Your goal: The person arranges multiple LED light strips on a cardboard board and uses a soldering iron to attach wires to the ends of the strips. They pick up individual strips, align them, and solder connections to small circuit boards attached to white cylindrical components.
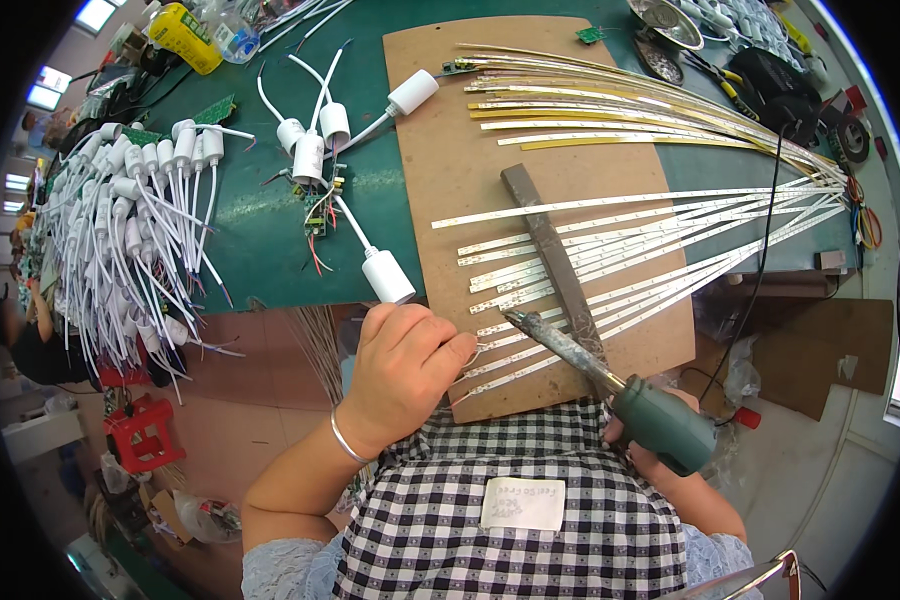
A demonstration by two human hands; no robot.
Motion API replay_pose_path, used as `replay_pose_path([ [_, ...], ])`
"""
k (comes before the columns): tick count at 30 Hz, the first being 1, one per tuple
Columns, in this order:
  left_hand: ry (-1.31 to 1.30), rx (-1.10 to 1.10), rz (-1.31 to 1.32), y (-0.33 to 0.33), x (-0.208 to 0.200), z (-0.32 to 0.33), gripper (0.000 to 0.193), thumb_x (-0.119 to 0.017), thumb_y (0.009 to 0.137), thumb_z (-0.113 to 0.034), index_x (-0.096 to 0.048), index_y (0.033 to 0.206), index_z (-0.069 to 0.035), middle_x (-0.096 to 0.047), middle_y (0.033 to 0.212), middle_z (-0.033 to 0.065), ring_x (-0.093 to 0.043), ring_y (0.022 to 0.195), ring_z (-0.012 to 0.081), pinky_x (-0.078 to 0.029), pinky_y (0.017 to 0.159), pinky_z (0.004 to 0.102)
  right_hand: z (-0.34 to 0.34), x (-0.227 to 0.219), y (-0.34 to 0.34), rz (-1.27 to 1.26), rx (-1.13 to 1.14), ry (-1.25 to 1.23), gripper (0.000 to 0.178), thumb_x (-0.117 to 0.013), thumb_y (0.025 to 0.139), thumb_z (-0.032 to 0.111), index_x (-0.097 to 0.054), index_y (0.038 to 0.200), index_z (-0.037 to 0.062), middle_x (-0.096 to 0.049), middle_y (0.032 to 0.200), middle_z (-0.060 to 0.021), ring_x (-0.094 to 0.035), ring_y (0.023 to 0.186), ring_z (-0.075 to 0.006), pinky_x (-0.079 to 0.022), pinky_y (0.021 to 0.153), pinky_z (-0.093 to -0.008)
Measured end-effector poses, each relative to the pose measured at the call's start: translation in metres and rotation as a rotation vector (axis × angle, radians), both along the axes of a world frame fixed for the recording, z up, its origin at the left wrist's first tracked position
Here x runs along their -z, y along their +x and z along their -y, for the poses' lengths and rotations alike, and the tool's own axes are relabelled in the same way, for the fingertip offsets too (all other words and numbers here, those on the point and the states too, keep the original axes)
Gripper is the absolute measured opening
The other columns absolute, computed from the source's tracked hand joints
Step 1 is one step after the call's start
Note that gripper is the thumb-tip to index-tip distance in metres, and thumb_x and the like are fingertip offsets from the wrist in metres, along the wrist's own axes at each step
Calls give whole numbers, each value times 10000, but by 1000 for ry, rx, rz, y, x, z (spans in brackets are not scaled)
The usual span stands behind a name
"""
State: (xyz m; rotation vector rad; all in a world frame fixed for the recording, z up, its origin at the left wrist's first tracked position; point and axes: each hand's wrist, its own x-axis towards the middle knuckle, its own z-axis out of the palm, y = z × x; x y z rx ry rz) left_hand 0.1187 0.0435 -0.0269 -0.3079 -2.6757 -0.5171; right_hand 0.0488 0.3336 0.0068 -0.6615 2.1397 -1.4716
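Note:
My left hand (402, 365) is closed in a pinch at the left ends of the lowest LED strips (530, 366). Thin pale wire shows by its fingertips, but what they grip is hidden. A white cylindrical lamp cap (388, 277) lies just beyond the knuckles. My right hand (660, 448), partly hidden by the handle, is wrapped round a soldering iron (660, 420) with a thick green grip. The iron's dark tip points up and left, above the strip ends. A dark flat bar (555, 262) lies across the strips on the brown board (440, 160).
More strips (590, 110) fan over the board's far part, gathered at the right. Loose white caps and a small circuit board (320, 212) lie left of the board. Many wired caps (135, 200) hang over the green table's (270, 260) left edge. The iron's black cable (767, 240) crosses at the right.

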Motion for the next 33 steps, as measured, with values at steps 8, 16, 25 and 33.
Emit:
replay_pose_path([
  [8,-5,1,10,0,-3,-1,195,-643,741,-128,-691,927,-89,-585,862,0,-569,877,203,-428,828,375,-4,10,1,-13,-14,-12,393,-546,941,378,-635,816,16,-647,669,-62,-635,627,-207,-521,642,-324],
  [16,-21,-2,15,-1,-3,-1,183,-650,746,-129,-688,920,-90,-590,872,4,-569,887,208,-435,831,377,-9,12,0,-21,-75,-29,277,-565,920,264,-631,897,-4,-650,702,-69,-645,630,-195,-527,639,-310],
  [25,65,-12,24,-1,-3,-3,168,-677,729,-94,-659,895,-76,-585,861,24,-566,878,230,-441,817,383,-14,18,-8,-132,-182,-72,146,-588,872,83,-627,968,-19,-650,771,-78,-674,649,-188,-547,622,-304],
  [33,159,-165,9,-2,3,-17,206,-727,672,-25,-625,841,-85,-570,864,41,-551,876,258,-409,787,397,-14,20,-7,-79,-166,-112,138,-593,860,62,-626,972,-12,-652,786,-76,-675,646,-187,-549,629,-304],
])
